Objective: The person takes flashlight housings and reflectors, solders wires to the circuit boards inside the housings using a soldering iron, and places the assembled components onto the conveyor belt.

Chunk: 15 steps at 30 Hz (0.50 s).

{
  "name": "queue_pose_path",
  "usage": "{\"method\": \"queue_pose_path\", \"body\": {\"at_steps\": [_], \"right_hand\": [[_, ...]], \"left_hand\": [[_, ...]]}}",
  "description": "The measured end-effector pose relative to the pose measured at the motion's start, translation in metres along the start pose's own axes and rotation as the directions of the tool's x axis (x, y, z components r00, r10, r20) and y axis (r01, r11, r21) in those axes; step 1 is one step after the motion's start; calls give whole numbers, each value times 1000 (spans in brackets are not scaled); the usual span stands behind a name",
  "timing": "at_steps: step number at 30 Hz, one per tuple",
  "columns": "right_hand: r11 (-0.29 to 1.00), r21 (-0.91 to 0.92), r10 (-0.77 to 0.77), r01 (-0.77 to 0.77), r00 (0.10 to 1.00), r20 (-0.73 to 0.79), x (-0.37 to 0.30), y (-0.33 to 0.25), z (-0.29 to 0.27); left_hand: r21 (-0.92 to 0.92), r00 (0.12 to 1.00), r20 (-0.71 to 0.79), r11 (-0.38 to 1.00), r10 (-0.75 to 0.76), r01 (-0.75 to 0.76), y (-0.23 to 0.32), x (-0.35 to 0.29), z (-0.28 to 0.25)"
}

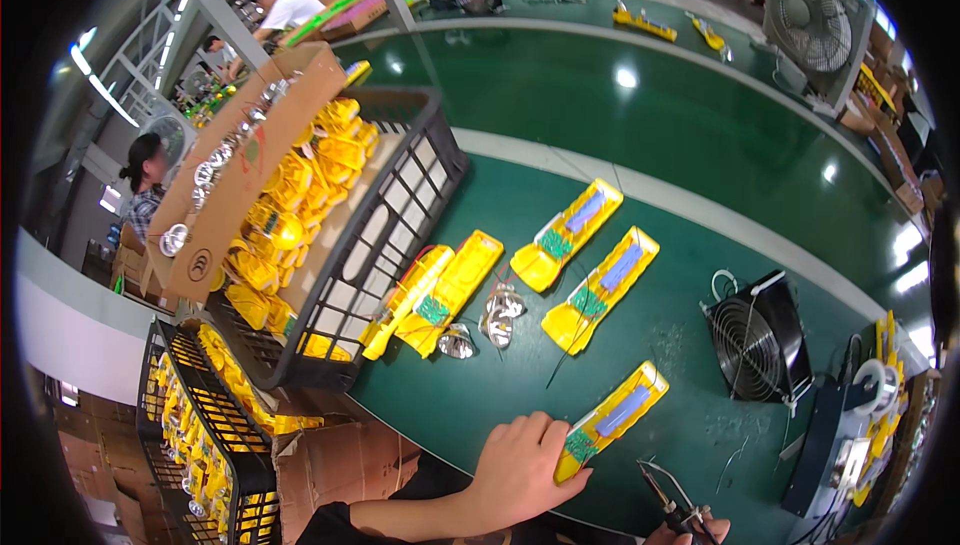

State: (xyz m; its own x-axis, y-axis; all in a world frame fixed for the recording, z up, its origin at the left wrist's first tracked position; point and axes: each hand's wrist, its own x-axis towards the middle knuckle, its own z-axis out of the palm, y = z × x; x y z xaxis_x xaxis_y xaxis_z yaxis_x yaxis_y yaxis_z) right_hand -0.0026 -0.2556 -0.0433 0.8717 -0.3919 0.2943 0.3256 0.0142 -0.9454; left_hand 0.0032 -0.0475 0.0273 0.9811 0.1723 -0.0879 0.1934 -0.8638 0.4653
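Observation:
My left hand point(522, 465) is closed on the lower end of a yellow plastic housing point(648, 385), which lies on the green bench. Inside it are a blue-wrapped battery point(622, 413) and a small green circuit board point(580, 446); my fingers are beside the board. At the lower edge my right hand point(706, 529) grips a soldering iron point(678, 513), its thin tip pointing up and left, apart from the housing. Further off lie two similar housings, one point(603, 290) nearer and one point(568, 235) beyond it. Silver reflectors point(501, 315) rest beside more yellow housings point(450, 290).
A black crate point(385, 235) at left bears a cardboard box point(240, 160) and many yellow parts. Another full crate point(205, 425) stands below it. A black fan point(757, 340) and a dark solder station point(825, 450) stand right. Other people are at far left.

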Motion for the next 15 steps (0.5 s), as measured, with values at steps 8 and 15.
{"method": "queue_pose_path", "body": {"at_steps": [8, 15], "right_hand": [[852, -422, -210, 309, 941, 267, 11, 30, -60], [963, -256, -85, 82, 996, -3, 20, 40, -51]], "left_hand": [[-530, 986, -157, 847, -52, -40, -27, 23, -67], [-454, 818, -539, 887, -200, -82, -91, 200, -251]]}}
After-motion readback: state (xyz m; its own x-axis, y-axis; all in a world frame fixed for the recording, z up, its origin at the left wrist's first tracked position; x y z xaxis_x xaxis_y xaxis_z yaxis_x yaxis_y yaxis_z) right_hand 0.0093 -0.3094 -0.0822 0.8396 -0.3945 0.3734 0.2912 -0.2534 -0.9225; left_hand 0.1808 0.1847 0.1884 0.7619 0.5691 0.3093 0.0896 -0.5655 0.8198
